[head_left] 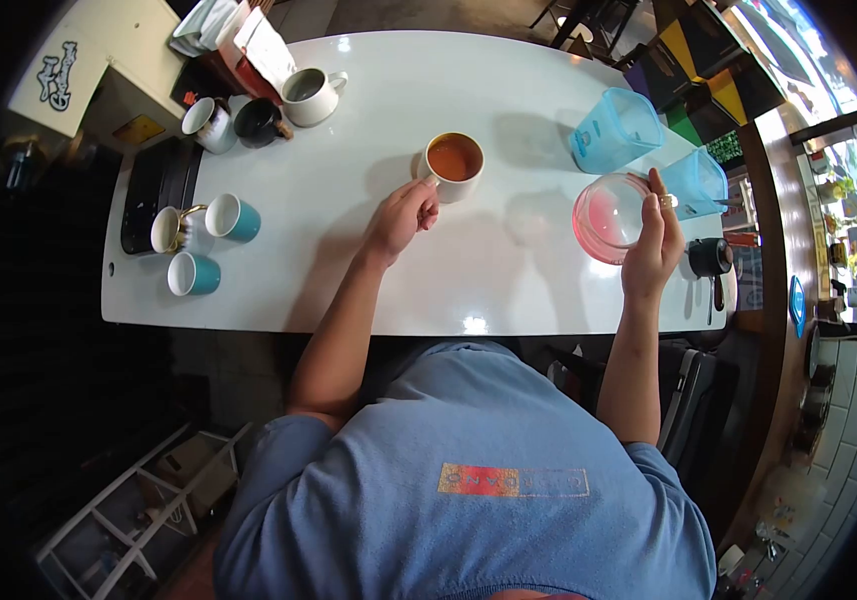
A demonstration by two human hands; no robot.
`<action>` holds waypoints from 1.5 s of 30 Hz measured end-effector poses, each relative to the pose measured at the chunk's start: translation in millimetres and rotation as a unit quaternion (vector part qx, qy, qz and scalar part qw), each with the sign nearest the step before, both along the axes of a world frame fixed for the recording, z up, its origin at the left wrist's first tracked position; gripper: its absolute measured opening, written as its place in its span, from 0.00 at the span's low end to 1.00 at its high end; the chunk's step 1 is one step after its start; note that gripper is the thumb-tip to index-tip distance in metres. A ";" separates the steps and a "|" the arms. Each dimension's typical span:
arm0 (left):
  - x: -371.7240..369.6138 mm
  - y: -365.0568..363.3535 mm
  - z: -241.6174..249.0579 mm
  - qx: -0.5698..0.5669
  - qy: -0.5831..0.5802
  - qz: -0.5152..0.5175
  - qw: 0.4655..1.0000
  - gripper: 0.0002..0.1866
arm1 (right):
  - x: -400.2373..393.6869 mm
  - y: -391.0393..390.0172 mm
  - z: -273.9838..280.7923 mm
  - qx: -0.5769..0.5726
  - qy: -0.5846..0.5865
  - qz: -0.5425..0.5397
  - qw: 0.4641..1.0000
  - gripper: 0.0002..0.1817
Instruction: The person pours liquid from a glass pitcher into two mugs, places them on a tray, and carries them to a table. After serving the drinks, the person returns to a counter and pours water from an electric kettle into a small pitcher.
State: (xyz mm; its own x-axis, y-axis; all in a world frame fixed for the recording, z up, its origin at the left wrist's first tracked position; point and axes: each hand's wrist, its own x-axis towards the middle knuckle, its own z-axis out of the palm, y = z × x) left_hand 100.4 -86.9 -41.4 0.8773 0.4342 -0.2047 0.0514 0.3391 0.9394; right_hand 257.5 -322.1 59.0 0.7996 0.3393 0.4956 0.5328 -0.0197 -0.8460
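My left hand (406,217) is closed on the handle of a white mug (462,190), which stands upright on the table with an orange-brown drink (455,157) in it. Over the table's right side, my right hand (657,238) grips a clear glass cup with a pink tint (604,215); the fingers wrap its far right side and the thumb lies along the near side. Just beyond that cup are two translucent blue pitchers, one at the back (614,130) and one beside my fingers (699,183).
Teal-and-white cups (234,218) and a gold-handled cup (169,230) stand at left by a black tray (154,195). Several mugs, including a white one (311,97), sit at back left. A small black pot (711,257) is near the white table's (509,290) right edge.
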 end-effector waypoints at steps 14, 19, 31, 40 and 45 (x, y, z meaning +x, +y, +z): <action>38.3 12.4 6.0 0.018 0.038 -0.036 0.998 0.18 | 1.1 -22.9 1.7 0.003 0.012 -0.024 1.000 0.22; 22.1 46.4 36.3 0.054 0.159 -0.035 0.985 0.25 | 3.2 -27.1 -0.1 -0.005 0.016 -0.027 1.000 0.22; 78.2 114.1 23.8 0.027 0.011 0.242 0.970 0.51 | 0.0 -44.2 -8.4 -0.020 0.035 -0.038 0.999 0.22; 92.7 135.5 1.9 -0.118 -0.102 0.267 0.951 0.34 | 0.9 -56.2 -10.0 -0.019 0.037 -0.047 0.998 0.22; 94.7 130.6 -8.7 -0.109 -0.102 0.350 0.925 0.19 | 1.7 -51.9 -8.8 -0.042 0.050 -0.047 0.997 0.22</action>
